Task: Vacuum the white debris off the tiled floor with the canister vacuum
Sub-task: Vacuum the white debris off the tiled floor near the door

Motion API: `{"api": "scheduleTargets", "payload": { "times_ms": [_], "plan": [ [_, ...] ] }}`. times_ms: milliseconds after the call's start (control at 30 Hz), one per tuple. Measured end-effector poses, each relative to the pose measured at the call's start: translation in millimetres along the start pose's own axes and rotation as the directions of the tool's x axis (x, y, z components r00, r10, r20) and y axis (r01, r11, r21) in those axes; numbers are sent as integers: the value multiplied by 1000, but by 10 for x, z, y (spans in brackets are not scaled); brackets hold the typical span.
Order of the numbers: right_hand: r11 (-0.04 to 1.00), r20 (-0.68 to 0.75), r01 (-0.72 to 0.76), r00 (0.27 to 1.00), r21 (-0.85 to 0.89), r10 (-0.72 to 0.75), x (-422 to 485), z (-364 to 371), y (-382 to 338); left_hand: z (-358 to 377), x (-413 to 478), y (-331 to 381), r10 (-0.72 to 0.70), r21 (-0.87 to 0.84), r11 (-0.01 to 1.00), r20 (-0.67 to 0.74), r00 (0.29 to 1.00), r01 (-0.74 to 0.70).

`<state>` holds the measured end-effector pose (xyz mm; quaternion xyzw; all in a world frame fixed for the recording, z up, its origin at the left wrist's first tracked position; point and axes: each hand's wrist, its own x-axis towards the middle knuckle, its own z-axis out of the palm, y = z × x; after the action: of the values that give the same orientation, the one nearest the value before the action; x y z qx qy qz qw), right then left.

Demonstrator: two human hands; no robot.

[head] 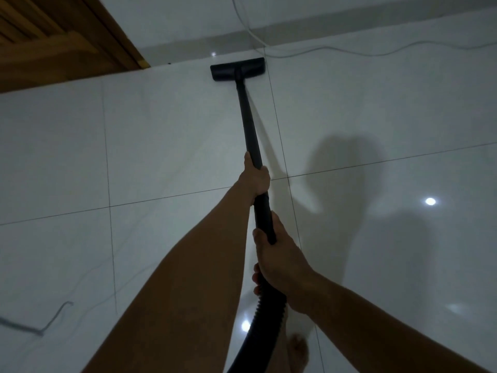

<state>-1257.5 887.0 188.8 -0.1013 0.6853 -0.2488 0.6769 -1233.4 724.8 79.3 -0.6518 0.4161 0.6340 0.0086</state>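
Observation:
A black vacuum wand (248,122) runs from my hands out to a flat black floor head (237,72), which lies on the white tiled floor (161,146) close to the baseboard. My left hand (255,181) grips the wand further out, arm stretched. My right hand (279,262) grips the wand's lower end, where the ribbed black hose (255,327) begins and drops out of the bottom of the frame. The canister itself is out of view. I cannot make out any white debris on the glossy tiles.
A wooden door (53,41) fills the upper left corner. A white cable (349,51) trails along the floor by the wall at the upper right. A thin grey cord (51,319) lies on the tiles at the lower left. My bare foot (297,351) shows below the hose.

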Motion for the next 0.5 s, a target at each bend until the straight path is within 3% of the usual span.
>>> {"api": "scheduleTargets", "payload": {
  "times_ms": [500],
  "plan": [
    [999,73,12,997,-43,-8,-1354,-40,461,179,-1351,-574,-115,-91,989,71,991,121]
  ]
}}
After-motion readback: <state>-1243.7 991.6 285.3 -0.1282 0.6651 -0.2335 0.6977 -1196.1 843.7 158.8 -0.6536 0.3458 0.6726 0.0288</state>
